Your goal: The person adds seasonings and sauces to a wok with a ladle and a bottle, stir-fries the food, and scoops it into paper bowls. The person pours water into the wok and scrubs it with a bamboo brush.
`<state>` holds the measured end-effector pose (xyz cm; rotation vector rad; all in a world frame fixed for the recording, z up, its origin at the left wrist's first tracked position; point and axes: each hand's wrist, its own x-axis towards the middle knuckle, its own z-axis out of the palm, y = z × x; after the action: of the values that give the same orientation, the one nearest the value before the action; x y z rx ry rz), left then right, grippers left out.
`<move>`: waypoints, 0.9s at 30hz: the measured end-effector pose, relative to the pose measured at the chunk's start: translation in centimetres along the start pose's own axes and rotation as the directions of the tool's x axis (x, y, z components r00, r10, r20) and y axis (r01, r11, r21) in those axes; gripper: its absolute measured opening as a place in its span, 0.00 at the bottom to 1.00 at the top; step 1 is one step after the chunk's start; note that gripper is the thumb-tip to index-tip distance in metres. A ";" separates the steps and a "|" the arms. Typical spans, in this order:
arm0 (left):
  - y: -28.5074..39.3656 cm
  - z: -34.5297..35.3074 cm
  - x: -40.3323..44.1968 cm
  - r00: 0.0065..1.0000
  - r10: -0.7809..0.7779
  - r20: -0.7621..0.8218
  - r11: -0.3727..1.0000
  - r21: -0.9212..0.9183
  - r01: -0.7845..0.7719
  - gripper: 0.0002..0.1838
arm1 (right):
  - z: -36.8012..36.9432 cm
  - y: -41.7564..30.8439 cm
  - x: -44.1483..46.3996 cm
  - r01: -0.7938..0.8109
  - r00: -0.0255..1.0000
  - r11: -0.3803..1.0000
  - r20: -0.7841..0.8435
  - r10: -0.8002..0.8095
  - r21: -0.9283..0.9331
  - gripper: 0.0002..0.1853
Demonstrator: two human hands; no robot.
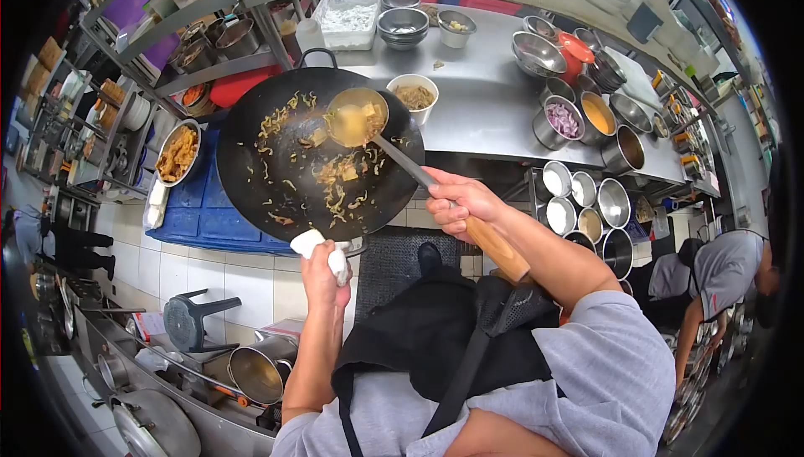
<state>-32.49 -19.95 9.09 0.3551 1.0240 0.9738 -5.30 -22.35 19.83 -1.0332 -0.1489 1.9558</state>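
My right hand is closed round a long-handled ladle with a wooden grip end. The ladle's bowl is over the wok and holds yellowish pieces, slightly blurred. Below it, a large black wok contains scattered noodle-like strips and chunks of yellow food. My left hand clutches a bunched white cloth at the wok's near rim; whether it grips the metal through the cloth is hidden. A white tub of brown shredded food stands just beyond the wok's right side.
Left of the wok, a dish of fried food rests by a blue surface. Steel bowls and a white-filled container line the counter. Chopped red onion sits at right. A co-worker bends at far right.
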 end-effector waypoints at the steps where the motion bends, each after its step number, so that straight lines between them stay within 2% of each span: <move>1: 0.3 0.8 0.0 1.000 0.014 -0.024 1.000 -0.019 -0.014 0.06 | -0.4 -1.0 -0.5 -0.007 1.000 1.000 -0.022 0.007 -0.006 0.29; 5: 0.0 2.9 0.2 0.994 0.010 -0.108 0.996 -0.084 -0.019 0.06 | -3.6 -6.9 -2.5 -0.043 0.999 0.997 0.006 0.044 -0.070 0.28; 7: -0.1 4.2 -0.3 0.986 0.029 -0.164 0.997 -0.059 -0.039 0.06 | -6.0 -9.2 -3.1 -0.046 0.998 0.997 0.037 0.048 -0.066 0.30; 10: -0.6 4.0 0.0 0.984 0.027 -0.174 0.996 -0.084 -0.042 0.07 | -8.9 -11.3 -3.3 0.047 0.999 0.971 0.034 -0.040 -0.236 0.35; 11: -0.6 4.2 0.1 0.983 0.026 -0.181 0.996 -0.082 -0.041 0.07 | -9.5 -11.8 -3.2 0.041 0.999 0.972 0.035 -0.034 -0.233 0.35; 13: -0.4 4.4 0.5 0.978 0.010 -0.211 0.995 -0.099 -0.032 0.08 | -9.9 -12.4 -2.7 0.049 0.985 0.860 -0.119 -0.126 -0.508 0.36; 14: -0.2 4.5 0.6 0.976 0.006 -0.219 0.994 -0.108 -0.031 0.07 | -11.3 -12.2 -1.9 0.053 0.980 0.817 -0.126 -0.151 -0.574 0.38; 15: -0.1 4.3 0.9 0.976 0.004 -0.217 0.994 -0.103 -0.027 0.07 | -12.1 -11.9 -1.3 0.053 0.980 0.821 -0.128 -0.152 -0.569 0.38; 17: 0.1 3.5 1.5 0.976 -0.054 -0.211 0.992 -0.123 0.028 0.07 | -13.4 -11.0 -0.3 0.010 0.964 0.716 -0.183 -0.192 -0.698 0.38; 18: 0.4 3.2 1.6 0.976 -0.062 -0.208 0.992 -0.120 0.037 0.07 | -14.4 -10.3 0.2 0.006 0.963 0.720 -0.191 -0.193 -0.694 0.38; 20: 1.0 2.8 1.8 0.977 -0.081 -0.198 0.988 -0.141 0.054 0.07 | -16.6 -8.6 1.2 0.006 0.922 0.359 -0.134 -0.364 -0.933 0.39; 24: 1.9 2.4 2.3 0.982 -0.051 -0.184 0.988 -0.154 0.023 0.07 | -19.1 -6.6 2.7 0.007 0.888 0.130 -0.054 -0.457 -0.992 0.41; 26: 2.3 2.1 3.2 0.985 -0.026 -0.169 0.993 -0.122 0.006 0.07 | -19.2 -6.0 2.9 0.059 0.823 -0.063 0.084 -0.562 -0.996 0.43; 27: 2.7 2.0 3.8 0.987 -0.013 -0.161 0.995 -0.105 -0.004 0.06 | -18.4 -5.9 2.8 0.056 0.823 -0.068 0.085 -0.562 -0.996 0.43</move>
<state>-31.58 -15.01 9.84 0.1890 1.1147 1.0605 10.97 -21.85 9.02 -1.9920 -1.6826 0.8292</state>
